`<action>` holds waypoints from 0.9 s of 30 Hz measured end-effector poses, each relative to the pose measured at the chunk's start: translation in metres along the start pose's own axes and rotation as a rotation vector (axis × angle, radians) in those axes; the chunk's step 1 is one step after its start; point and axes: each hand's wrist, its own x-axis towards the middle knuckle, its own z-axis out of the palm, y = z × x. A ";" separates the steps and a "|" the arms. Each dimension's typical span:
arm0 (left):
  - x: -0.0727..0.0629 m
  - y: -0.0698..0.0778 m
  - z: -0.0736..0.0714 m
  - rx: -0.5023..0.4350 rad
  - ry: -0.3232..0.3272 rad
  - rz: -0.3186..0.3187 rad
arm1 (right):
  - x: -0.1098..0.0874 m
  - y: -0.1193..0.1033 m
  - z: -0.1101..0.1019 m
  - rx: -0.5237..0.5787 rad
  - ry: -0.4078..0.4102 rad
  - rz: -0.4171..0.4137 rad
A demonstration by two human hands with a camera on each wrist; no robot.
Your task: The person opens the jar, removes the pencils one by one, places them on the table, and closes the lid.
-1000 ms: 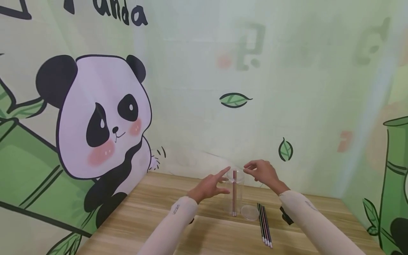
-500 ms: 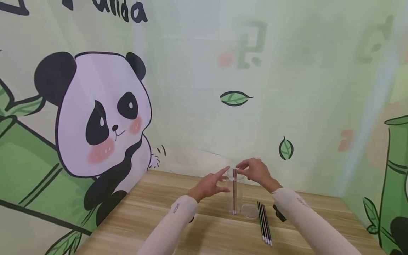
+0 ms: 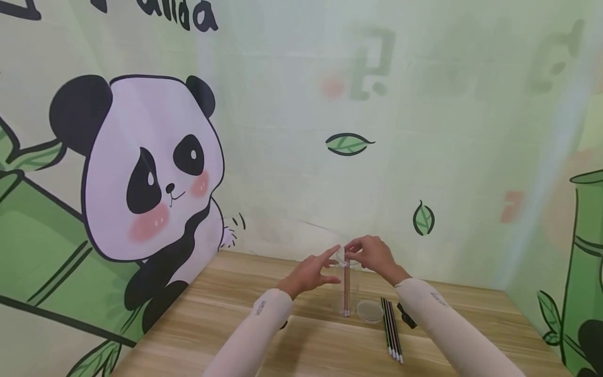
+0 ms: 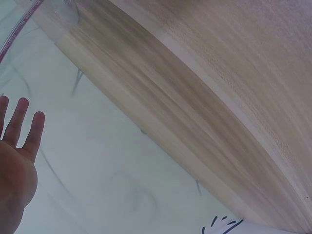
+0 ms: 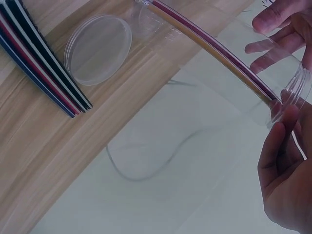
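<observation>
A tall clear plastic jar (image 3: 338, 298) stands upright on the wooden table, with red-striped pencils (image 3: 347, 288) standing inside it, white ends down. My left hand (image 3: 308, 273) is spread at the jar's left side, thumb and index finger apart; whether it presses the wall is unclear. In the left wrist view its fingers (image 4: 33, 134) are straight. My right hand (image 3: 373, 255) reaches to the jar's mouth and pinches the pencils' upper ends. The right wrist view shows its curled thumb and fingers (image 5: 273, 151) by the rim, partly hiding those ends.
A round clear lid (image 3: 369, 311) lies flat right of the jar. Several dark-striped pencils (image 3: 392, 330) lie side by side beyond it, white ends toward me. Behind the table (image 3: 330, 345) hangs a green printed backdrop (image 3: 282, 131) with a panda.
My right hand has moved left from beside the jar's mouth to the tops of the standing pencils. The left hand, lid and loose pencils keep their places.
</observation>
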 end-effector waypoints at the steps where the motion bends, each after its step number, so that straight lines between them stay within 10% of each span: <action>1: 0.000 0.000 0.000 0.003 0.000 0.000 | 0.000 0.000 0.000 0.007 0.001 0.002; 27: -0.001 0.001 0.000 0.007 0.007 0.007 | -0.004 0.001 -0.001 0.049 0.029 0.016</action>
